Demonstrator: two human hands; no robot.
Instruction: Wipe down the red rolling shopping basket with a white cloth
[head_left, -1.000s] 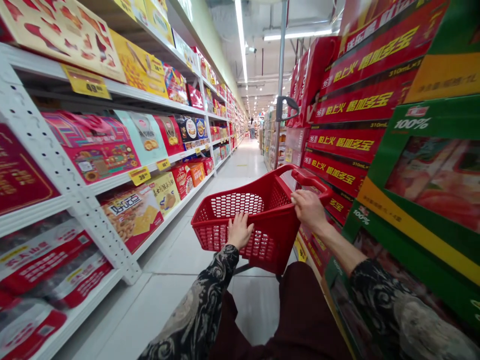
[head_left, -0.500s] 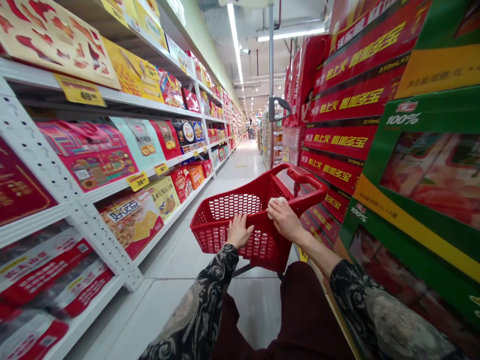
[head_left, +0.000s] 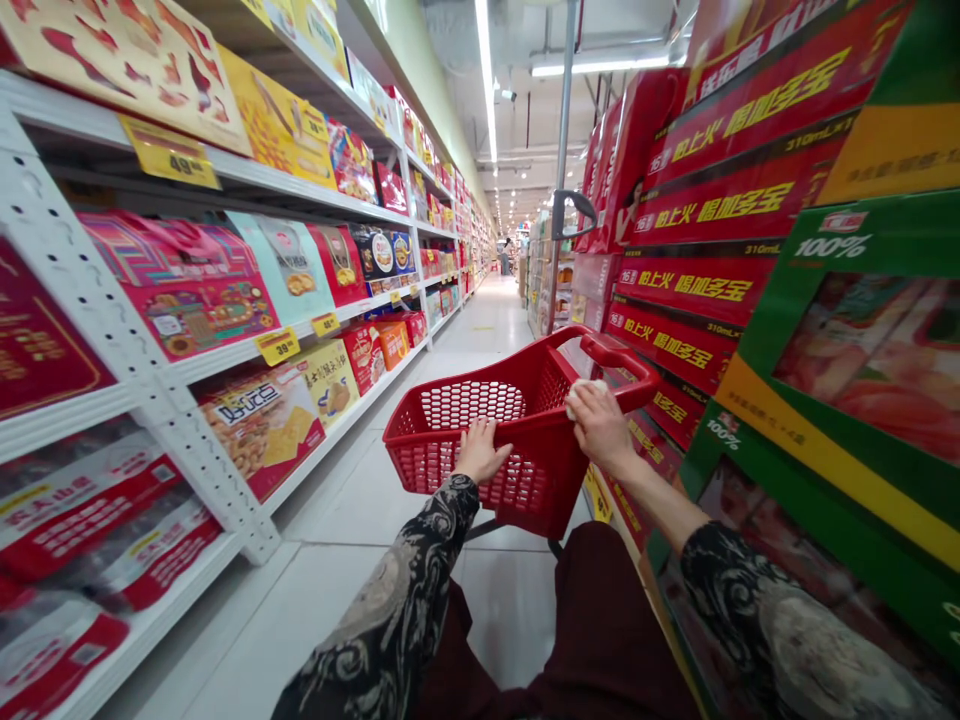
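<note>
A red plastic shopping cart (head_left: 536,480) with a perforated basket stands sideways before me. My left hand (head_left: 480,452) holds its near rim, fingers over the edge and the thumb pointing right. My right hand (head_left: 602,425) is closed on a crumpled white cloth (head_left: 586,397), pressing it to the rim near the cart's handle (head_left: 619,362). The palm and fingers hide most of the cloth. No goods show in the visible part of the basket.
White shelves (head_left: 142,370) of boxed snacks line the left. Stacked red drink cartons (head_left: 720,210) and green boxes (head_left: 847,290) crowd the right. A metal pole (head_left: 564,120) rises behind the cart. Down the tiled aisle (head_left: 487,325) a distant person (head_left: 508,257) stands.
My right hand has slid the cloth along the rim to the right, toward the cart's handle. My left hand keeps its place on the rim. The view has shifted slightly.
</note>
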